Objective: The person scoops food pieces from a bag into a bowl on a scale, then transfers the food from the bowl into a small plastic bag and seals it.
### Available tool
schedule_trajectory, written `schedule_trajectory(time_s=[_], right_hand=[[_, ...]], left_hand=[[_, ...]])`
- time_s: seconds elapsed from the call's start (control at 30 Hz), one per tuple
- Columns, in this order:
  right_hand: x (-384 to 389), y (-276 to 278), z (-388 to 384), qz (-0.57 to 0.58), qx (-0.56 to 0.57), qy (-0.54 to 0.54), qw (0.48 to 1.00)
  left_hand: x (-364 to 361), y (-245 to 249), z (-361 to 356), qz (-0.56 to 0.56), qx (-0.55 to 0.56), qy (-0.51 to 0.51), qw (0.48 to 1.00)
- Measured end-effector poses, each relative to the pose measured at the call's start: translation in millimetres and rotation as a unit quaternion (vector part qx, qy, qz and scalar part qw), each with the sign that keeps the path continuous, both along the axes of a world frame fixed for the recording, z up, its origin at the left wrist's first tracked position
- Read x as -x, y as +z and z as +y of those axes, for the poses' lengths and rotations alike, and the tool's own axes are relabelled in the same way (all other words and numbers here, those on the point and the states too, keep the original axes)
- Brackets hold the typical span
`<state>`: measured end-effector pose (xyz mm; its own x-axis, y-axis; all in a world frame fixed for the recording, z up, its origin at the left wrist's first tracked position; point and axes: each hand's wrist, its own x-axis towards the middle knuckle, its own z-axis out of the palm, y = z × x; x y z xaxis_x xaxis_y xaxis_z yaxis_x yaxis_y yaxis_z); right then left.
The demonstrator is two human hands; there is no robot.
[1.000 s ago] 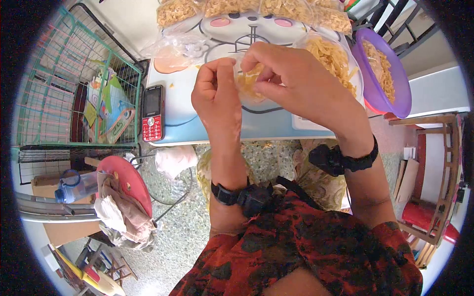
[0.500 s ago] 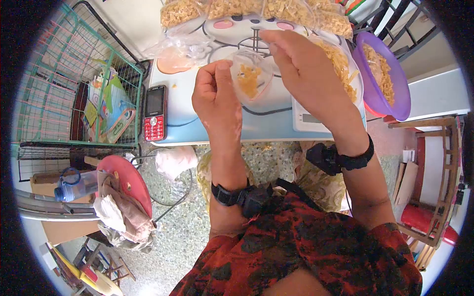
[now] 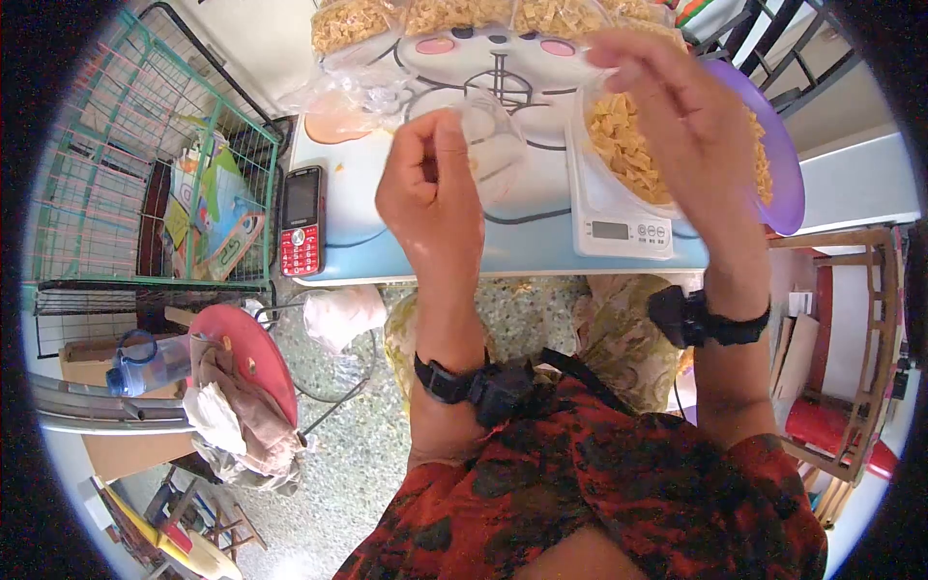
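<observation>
My left hand (image 3: 430, 188) is closed, its thumb and fingertips pinching a small clear plastic bag (image 3: 498, 159) above the table. Only a trace of yellow shows in the bag, close to my fingers. Over the right side of the table, my right hand (image 3: 691, 135) is raised with fingers stretched out, and I see nothing in it. It partly covers a white plate of yellow dried pieces (image 3: 623, 145), which rests on a white kitchen scale (image 3: 619, 232) with a small display.
Filled bags of the same pieces (image 3: 459, 14) line the table's far edge. Empty-looking clear bags (image 3: 362, 101) lie at left, near a red mobile phone (image 3: 304, 222). A purple basin (image 3: 788, 203) stands at right. A green wire cage (image 3: 232, 193) and red stool (image 3: 256, 358) are to the left.
My right hand has moved right, from beside the small bag to over the plate, uncovering the scale's display. My left hand has stayed nearly in place; less yellow shows in its bag.
</observation>
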<state>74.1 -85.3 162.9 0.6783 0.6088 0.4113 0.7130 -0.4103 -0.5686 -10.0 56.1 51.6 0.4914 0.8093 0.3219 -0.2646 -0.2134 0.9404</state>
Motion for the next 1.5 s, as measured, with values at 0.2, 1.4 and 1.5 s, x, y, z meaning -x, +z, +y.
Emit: schedule_trajectory(time_s=[0.2, 1.4, 1.5], right_hand=[[-47.7, 6.0, -66.7, -0.036, 0.125, -0.07, 0.989], [-71.5, 0.3, -80.6, 0.094, 0.128, -0.022, 0.987], [-73.8, -15.4, -77.0, 0.03, 0.141, 0.055, 0.988]], left_hand=[[-2.5, 9.4, -6.7, 0.026, 0.031, -0.003, 0.999], [-11.3, -0.7, -15.2, 0.007, 0.08, -0.039, 0.996], [-12.1, -1.2, -15.6, 0.005, 0.084, -0.044, 0.996]])
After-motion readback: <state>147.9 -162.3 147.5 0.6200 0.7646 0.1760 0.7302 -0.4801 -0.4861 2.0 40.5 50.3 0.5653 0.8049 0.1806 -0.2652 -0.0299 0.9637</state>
